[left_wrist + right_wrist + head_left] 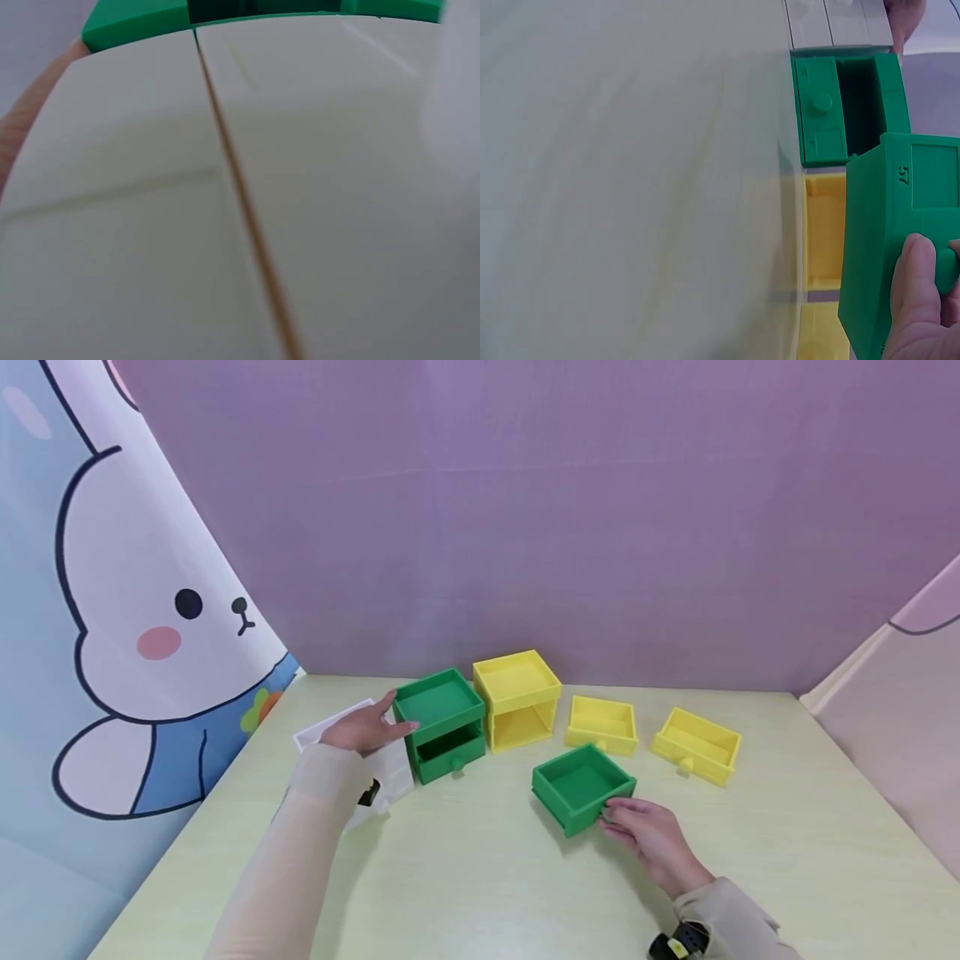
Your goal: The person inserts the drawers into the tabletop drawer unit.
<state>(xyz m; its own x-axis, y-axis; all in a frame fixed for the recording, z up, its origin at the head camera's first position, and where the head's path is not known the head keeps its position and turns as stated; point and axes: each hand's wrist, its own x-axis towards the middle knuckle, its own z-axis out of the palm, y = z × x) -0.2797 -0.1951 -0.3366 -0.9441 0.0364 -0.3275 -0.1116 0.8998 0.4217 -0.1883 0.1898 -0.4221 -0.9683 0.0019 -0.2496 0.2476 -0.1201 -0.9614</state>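
My right hand [651, 842] pinches the round knob of a green drawer [583, 783], holding it tilted above the table. In the right wrist view, fingers [917, 281] lie against the drawer's front around the knob. My left hand [363, 727] reaches over a white drawer cabinet [392, 768] and touches a green cabinet [442, 703], its thumb on the top near the left side. Some left fingers are hidden. The green cabinet has an uncovered upper slot and a lower drawer [822, 112] in place.
A yellow cabinet [517, 681] with an open front stands right of the green one. Two yellow drawers, one nearer the cabinet [602, 714] and another farther right [701, 739], lie on the table [480, 885]. A purple cloth [525, 527] hangs behind.
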